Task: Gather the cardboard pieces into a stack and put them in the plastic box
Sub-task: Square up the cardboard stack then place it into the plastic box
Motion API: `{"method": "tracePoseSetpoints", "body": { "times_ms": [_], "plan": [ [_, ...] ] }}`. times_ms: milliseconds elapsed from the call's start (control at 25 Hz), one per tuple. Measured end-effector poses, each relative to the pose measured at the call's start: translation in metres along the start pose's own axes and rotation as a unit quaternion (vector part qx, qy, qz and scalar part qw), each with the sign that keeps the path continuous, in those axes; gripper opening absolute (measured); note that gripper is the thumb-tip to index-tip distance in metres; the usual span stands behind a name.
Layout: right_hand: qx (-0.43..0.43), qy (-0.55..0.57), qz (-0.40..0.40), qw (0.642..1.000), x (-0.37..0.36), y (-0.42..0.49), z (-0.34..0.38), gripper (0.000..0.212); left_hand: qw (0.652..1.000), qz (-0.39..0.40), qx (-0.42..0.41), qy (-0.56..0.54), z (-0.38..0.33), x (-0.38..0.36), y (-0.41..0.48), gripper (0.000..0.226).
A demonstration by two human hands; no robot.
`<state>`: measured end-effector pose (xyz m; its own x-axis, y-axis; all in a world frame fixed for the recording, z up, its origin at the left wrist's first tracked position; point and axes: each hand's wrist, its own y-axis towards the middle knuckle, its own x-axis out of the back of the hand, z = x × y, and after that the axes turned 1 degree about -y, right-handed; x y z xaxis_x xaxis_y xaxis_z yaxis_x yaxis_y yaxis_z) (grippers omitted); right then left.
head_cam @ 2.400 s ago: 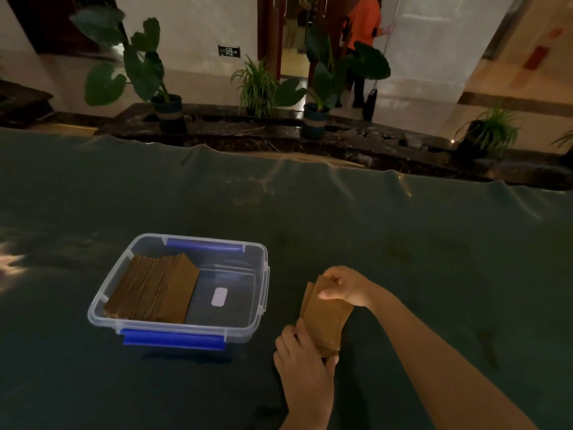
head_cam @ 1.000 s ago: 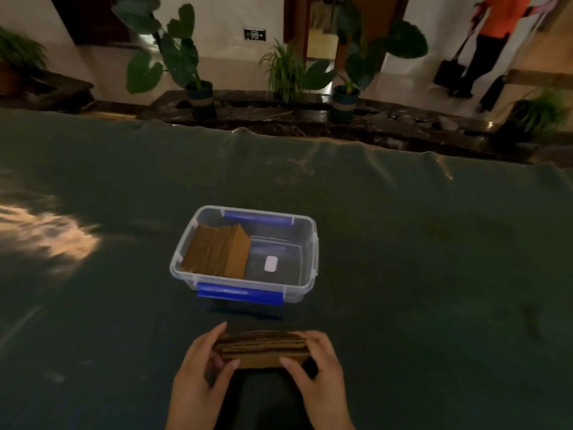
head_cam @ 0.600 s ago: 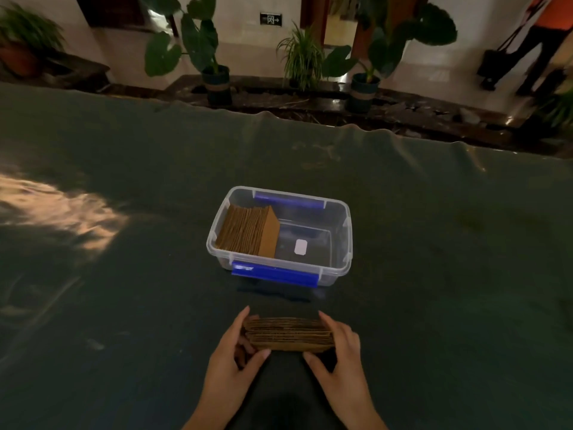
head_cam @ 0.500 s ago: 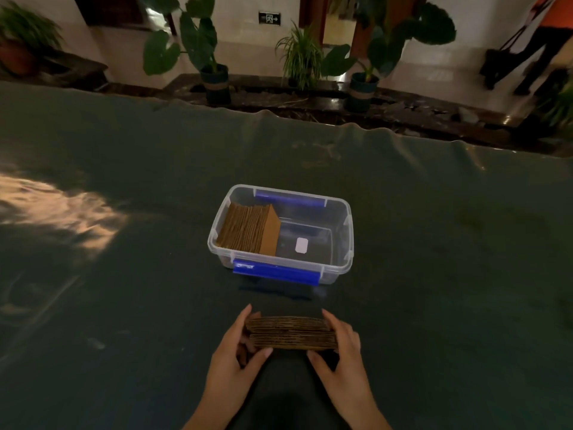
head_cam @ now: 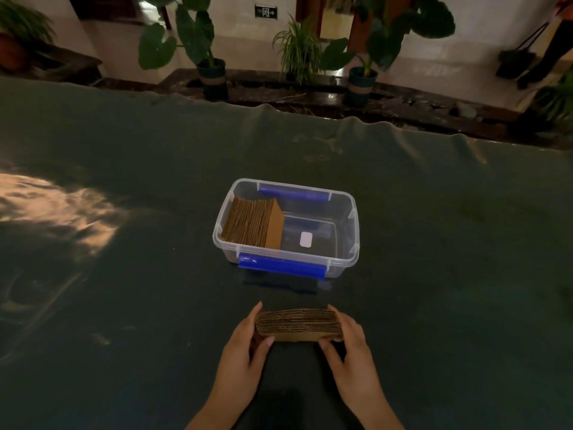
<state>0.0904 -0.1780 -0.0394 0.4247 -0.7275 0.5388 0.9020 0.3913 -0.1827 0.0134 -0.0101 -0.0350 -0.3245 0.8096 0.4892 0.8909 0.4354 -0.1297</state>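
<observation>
Two hands are pressing one stack of cardboard pieces [head_cam: 298, 324] between them at 6 o'clock on the dark green table cover [head_cam: 434, 243]. Your left hand [head_cam: 241, 361] is curling around the stack's left end, thumb on the near face and fingers going behind it. Your right hand [head_cam: 352, 358] is mirroring that grip on the right end, so both hands are partly closed and clamping the stack edge-up, with its corrugated edges facing you.

Directly toward 12 o'clock from the stack, near but apart from it, the clear plastic box [head_cam: 350, 243] is standing open on the cover, with a blue latch [head_cam: 281, 267] on its near long wall and another on its far wall. Inside, a second batch of cardboard [head_cam: 252, 223] is filling the 9 o'clock half, its pieces standing on edge and leaning toward the left wall. The 3 o'clock half of the box is showing bare floor with a small white label [head_cam: 306, 239].

Beyond the cover's far edge, at 12 o'clock, potted plants [head_cam: 198, 41] are lining a dark ledge.
</observation>
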Motion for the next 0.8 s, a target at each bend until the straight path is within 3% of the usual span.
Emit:
{"method": "tracePoseSetpoints", "body": {
  "times_ms": [240, 560, 680, 800],
  "plan": [
    [-0.003, -0.016, 0.066, 0.998, 0.006, 0.003, 0.004, 0.06, 0.999, 0.016, -0.018, 0.033, 0.002, 0.002, 0.003, 0.053],
    [0.078, -0.099, 0.017, 0.992, 0.028, 0.013, -0.004, 0.04, 0.996, 0.008, -0.078, 0.052, 0.007, 0.008, 0.007, 0.034],
    [0.086, -0.109, 0.029, 0.99, 0.03, 0.017, -0.003, 0.031, 0.993, 0.01, -0.088, 0.077, 0.011, 0.012, 0.01, 0.029],
    [0.07, -0.082, 0.057, 0.992, 0.035, 0.018, 0.004, 0.037, 0.99, 0.006, -0.108, 0.094, 0.014, 0.018, 0.013, 0.033]
  ]
}}
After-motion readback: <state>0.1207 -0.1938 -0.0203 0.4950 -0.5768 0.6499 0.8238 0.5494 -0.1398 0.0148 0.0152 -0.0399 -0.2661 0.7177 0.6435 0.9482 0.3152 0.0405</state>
